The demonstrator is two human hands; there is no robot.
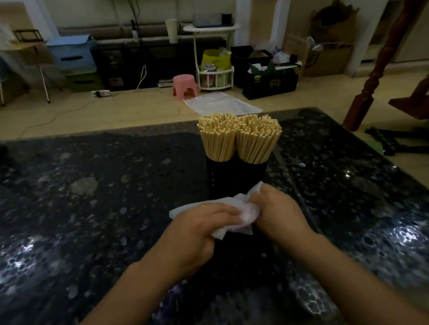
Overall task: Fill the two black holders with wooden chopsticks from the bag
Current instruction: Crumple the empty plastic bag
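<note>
Two black holders stand side by side on the dark speckled table, the left holder and the right holder. Each is packed with upright wooden chopsticks: one bundle on the left, another on the right. Just in front of them my left hand and my right hand both grip a crumpled white plastic bag between them. The bag hides the holders' bases.
Beyond the table's far edge lies a flat clear plastic sheet on the floor, with a pink stool, a white rack and black boxes behind it. A wooden post rises at the right.
</note>
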